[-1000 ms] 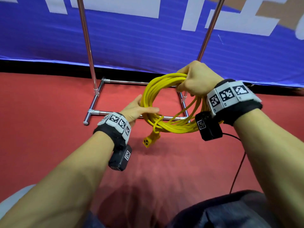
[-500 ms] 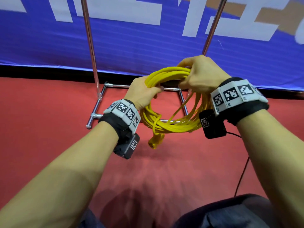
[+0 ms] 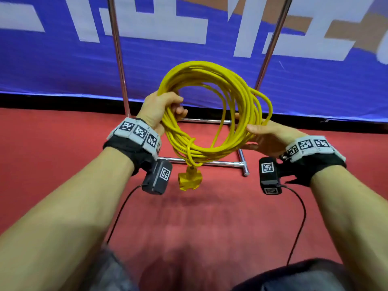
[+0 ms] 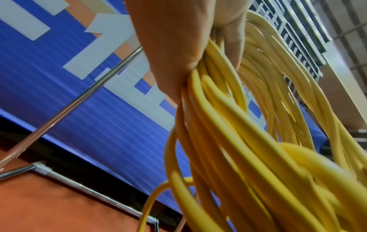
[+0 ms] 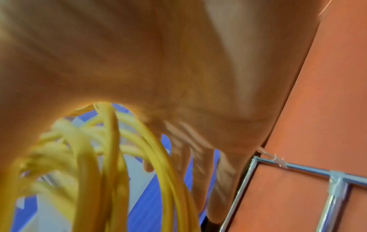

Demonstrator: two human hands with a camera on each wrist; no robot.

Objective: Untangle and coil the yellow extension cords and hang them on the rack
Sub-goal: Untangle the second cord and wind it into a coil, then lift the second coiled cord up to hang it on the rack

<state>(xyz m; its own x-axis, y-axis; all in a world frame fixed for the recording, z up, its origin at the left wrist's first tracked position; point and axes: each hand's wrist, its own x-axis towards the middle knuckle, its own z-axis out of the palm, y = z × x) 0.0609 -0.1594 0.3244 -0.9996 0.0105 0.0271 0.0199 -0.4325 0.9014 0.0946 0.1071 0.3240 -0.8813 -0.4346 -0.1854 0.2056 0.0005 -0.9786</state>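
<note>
Step in hand, by my reading: coil made, being squared up prior to hanging.

Advice: keep left hand [image 3: 162, 109] as the anchor; don't loosen it, or turns will slip. Use right hand [image 3: 265, 136] to gather stray outer loops on the right side into the bundle. Plug [image 3: 189, 180] dangles below the coil on a short tail wound round the bundle; watch it doesn't swing into the rack [image 3: 270, 40] on the lift. Hang by the top arc, w/ all turns over the bar, not just some. Top bar not in view, so lift height can't be judged.

Hands: left fingers curled tight round the coil's left side, confirmed in left wrist view [image 4: 198, 47]. Right hand spread, palm up, fingers straight, cradling the right side from beneath; right wrist view blurred, grip detail not clear.

Position: coil [image 3: 214, 110] held up between both hands, clear of the floor [image 3: 52, 164], in front of the rack's uprights, above its base.
</note>
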